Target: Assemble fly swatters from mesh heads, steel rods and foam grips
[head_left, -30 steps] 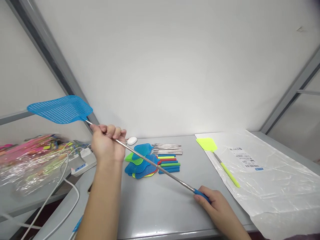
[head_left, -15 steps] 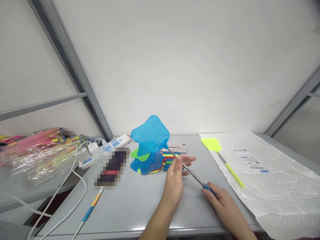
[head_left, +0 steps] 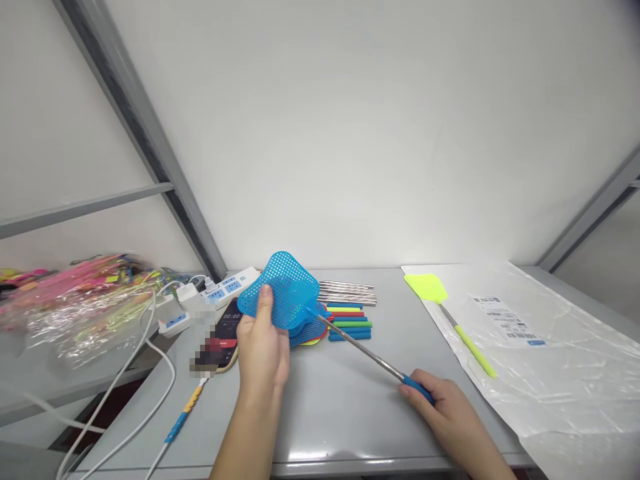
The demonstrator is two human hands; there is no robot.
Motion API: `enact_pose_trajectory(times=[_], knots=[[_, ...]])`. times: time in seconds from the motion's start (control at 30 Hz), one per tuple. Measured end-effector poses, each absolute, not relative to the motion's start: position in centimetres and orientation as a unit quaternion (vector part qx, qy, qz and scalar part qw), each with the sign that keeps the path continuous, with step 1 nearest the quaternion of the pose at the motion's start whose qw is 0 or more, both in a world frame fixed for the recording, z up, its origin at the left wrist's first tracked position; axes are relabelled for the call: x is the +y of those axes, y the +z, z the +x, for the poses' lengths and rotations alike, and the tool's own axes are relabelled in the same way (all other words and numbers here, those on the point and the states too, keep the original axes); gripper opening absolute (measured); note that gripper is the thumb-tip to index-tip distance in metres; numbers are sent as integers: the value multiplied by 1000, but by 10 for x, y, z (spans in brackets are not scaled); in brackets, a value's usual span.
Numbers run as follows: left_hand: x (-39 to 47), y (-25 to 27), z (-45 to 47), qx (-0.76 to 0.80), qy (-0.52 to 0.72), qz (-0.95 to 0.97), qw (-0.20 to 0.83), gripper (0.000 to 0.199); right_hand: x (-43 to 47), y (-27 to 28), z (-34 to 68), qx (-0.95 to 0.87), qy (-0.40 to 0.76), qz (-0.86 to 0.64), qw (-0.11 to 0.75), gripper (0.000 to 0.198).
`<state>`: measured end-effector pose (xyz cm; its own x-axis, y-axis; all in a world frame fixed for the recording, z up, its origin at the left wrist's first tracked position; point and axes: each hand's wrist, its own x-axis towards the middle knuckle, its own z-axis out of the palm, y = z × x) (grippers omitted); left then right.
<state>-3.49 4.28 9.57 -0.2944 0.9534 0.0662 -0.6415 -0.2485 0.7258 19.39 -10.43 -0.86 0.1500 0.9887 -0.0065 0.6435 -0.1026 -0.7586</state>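
A blue fly swatter (head_left: pixel 287 283) with a mesh head and a thin metal rod is held between both hands above the table. My left hand (head_left: pixel 263 350) grips the edge of its head, thumb on top and the other fingers underneath. Around the blue handle at the rod's lower end, my right hand (head_left: pixel 443 403) is closed. Under the head lies a stack of loose mesh heads (head_left: pixel 313 333), partly hidden. Several coloured handle tubes (head_left: pixel 350 323) rest beside them, with metal rods (head_left: pixel 347 292) lying behind.
A yellow-green fly swatter (head_left: pixel 473 347) lies on a white plastic bag (head_left: pixel 575 373) at the right. To the left are a phone (head_left: pixel 230 327) on a cable, a power strip (head_left: pixel 233 287) and plastic-wrapped bundles (head_left: pixel 90 300). A wall backs the grey table (head_left: pixel 350 420).
My left hand has moved left from beside the rod and taken hold of the mesh head. The head has come lower and to the left. My right hand stays on the handle.
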Motion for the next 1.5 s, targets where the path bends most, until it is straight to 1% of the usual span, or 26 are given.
enact_pose_trajectory(times=[0.1,0.2,0.3,0.4,0.5,0.63,0.8,0.93,1.07,1.23,1.37,1.5], knots=[[32,81,-18,322,720,301,536,29,-104,-10,192,-590,258,-693,324,40],[16,65,4,366,665,362,541,34,-104,-10,191,-582,256,-697,331,40],[0,56,24,355,608,418,575,36,-105,-11,190,-571,252,-708,330,43],[-8,55,35,329,596,433,591,34,-105,-12,191,-571,249,-707,335,43],[-7,56,37,324,579,456,593,29,-105,-11,191,-565,261,-703,344,41],[-7,46,39,339,544,444,626,27,-106,-4,191,-547,277,-686,391,33],[-9,35,37,365,546,374,655,42,-108,-4,192,-533,233,-663,471,28],[-7,43,31,280,565,326,704,39,-108,-8,193,-518,157,-662,518,21],[-6,51,28,219,581,284,731,52,-106,-8,194,-500,132,-672,529,19],[-7,47,26,255,582,298,712,42,-106,-8,196,-500,162,-675,517,26],[-6,44,24,271,560,312,718,48,-107,-11,197,-476,198,-682,519,33],[-6,43,24,277,544,328,721,48,-107,-10,196,-413,147,-697,567,31]])
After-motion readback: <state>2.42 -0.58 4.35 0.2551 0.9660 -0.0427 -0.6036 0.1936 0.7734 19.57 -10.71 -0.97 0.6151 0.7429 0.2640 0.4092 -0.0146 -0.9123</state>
